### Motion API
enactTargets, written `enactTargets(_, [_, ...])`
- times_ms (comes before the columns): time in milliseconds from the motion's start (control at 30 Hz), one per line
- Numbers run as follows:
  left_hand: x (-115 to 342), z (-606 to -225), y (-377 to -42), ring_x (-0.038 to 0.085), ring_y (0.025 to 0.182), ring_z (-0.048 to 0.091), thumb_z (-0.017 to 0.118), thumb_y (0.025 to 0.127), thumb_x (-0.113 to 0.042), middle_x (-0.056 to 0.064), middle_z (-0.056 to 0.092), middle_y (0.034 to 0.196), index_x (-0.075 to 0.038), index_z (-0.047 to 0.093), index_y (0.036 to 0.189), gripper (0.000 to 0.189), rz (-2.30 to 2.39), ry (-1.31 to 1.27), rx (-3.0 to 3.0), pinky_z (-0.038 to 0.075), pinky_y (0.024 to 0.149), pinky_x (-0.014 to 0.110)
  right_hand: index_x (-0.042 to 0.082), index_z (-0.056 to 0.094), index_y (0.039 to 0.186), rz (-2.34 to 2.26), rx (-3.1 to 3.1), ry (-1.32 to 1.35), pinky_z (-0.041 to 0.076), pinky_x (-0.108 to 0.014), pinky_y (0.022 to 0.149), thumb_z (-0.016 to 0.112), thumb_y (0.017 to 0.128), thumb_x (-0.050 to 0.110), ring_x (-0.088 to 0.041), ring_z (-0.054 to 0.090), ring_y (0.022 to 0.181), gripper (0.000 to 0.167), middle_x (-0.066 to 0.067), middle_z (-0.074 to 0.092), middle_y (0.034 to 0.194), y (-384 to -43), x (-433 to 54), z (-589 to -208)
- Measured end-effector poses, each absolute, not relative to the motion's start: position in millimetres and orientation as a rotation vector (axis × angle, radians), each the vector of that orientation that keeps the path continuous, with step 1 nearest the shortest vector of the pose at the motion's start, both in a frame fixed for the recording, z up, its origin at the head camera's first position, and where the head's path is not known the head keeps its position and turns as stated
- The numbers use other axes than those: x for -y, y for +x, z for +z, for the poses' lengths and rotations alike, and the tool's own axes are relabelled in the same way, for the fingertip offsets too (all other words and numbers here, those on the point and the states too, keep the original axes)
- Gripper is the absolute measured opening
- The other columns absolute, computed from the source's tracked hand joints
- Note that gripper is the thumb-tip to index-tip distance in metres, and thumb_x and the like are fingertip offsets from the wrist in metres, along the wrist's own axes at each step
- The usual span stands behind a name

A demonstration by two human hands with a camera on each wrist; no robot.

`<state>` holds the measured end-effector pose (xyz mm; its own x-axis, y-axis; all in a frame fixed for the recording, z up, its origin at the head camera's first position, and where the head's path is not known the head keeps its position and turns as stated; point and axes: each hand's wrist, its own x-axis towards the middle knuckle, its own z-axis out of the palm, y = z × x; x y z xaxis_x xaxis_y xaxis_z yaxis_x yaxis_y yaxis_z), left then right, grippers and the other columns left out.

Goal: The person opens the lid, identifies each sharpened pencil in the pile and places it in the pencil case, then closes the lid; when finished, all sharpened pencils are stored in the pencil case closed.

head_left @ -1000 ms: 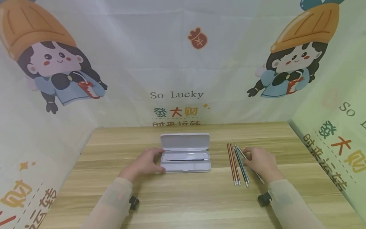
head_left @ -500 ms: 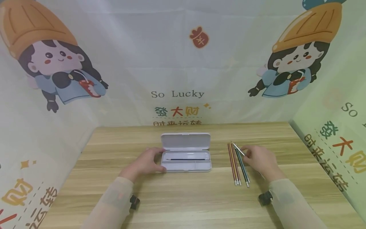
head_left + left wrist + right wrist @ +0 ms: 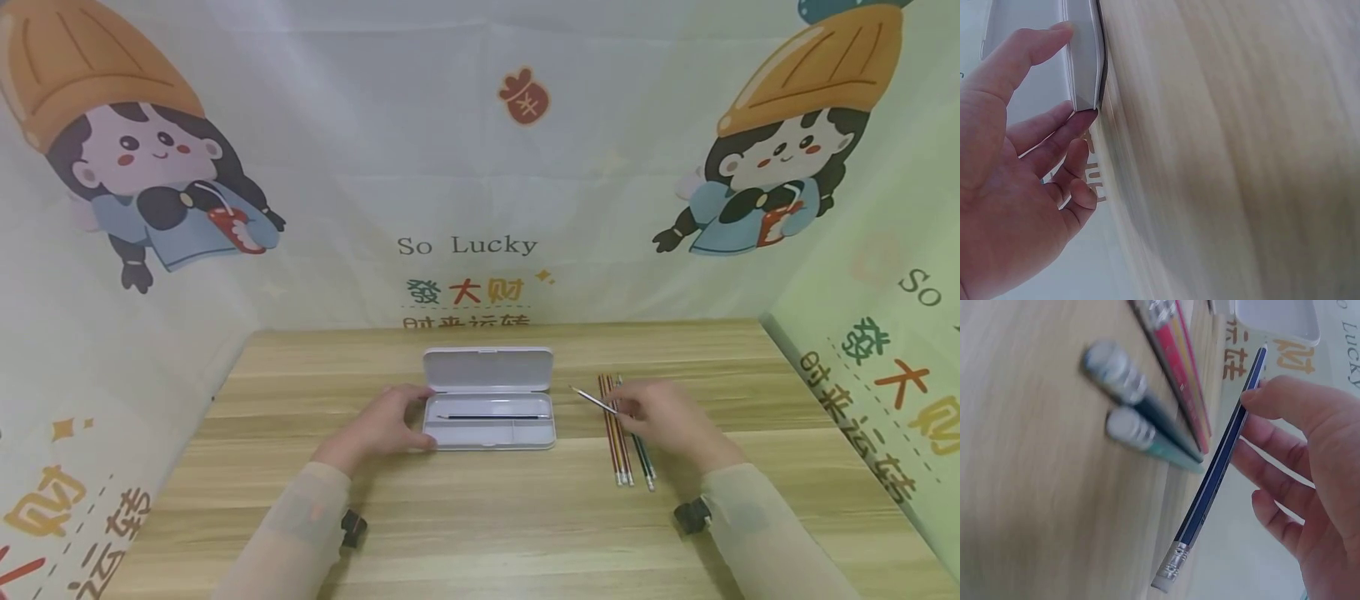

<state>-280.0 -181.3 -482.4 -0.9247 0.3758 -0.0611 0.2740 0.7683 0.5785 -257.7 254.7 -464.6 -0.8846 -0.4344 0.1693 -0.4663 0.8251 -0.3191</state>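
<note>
A white pencil case (image 3: pixel 468 435) lies open on the table, its lid (image 3: pixel 487 370) raised at the back. One dark pencil (image 3: pixel 491 417) rests lengthwise inside. My left hand (image 3: pixel 381 423) grips the case's left end, thumb at the front corner and fingertips round the back, as the left wrist view (image 3: pixel 1085 56) confirms for the case's edge. My right hand (image 3: pixel 670 417) pinches a blue pencil with pale stripes (image 3: pixel 1219 465) between thumb and fingers. It is held up over the other pencils, point toward the case, white eraser end toward the wrist.
Beneath the right hand lie red-and-yellow striped pencils (image 3: pixel 613 454) and green pencils (image 3: pixel 642 458), eraser ends toward me. The wooden table (image 3: pixel 510 533) meets a printed cloth backdrop (image 3: pixel 337 275) behind and at both sides.
My right hand has lifted the blue pencil from the right of the group and carried it leftward, turning its point toward the case. The left hand keeps its grip on the case.
</note>
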Motion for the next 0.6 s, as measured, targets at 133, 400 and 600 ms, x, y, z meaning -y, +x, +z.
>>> enactTargets(133, [181, -480, -279, 0.041, 0.14, 0.049, 0.092, 0.072, -0.025, 0.021, 0.057, 0.149, -0.001, 0.056, 0.145, 0.084, 0.884, 0.516, -2.785, 0.037, 0.122, 0.055, 0.017, 0.077, 0.113, 0.526, 2.885, 0.811, 0.057, -0.029, 0.069, 0.078, 0.089, 0.012, -0.005, 0.063, 0.076, 0.025, 0.011, 0.071, 0.083, -259, -247, -462])
enactTargets(400, [181, -480, -279, 0.04, 0.138, 0.05, 0.093, 0.072, -0.026, 0.02, 0.058, 0.148, -0.002, 0.055, 0.145, 0.085, 0.869, 0.511, -2.788, 0.037, 0.121, 0.055, 0.018, 0.078, 0.111, 0.506, 2.847, 0.852, 0.051, -0.023, 0.062, 0.076, 0.087, 0.009, -0.001, 0.055, 0.069, 0.026, 0.014, 0.065, 0.078, -263, -230, -458])
enactTargets(600, [181, -478, -278, 0.039, 0.138, 0.05, 0.093, 0.072, -0.026, 0.019, 0.058, 0.148, -0.002, 0.055, 0.146, 0.085, 0.867, 0.508, -2.793, 0.038, 0.121, 0.055, 0.016, 0.078, 0.113, 0.472, 2.788, 0.925, 0.055, -0.026, 0.067, 0.075, 0.087, 0.012, -0.006, 0.061, 0.072, 0.027, 0.011, 0.07, 0.083, -269, -214, -453])
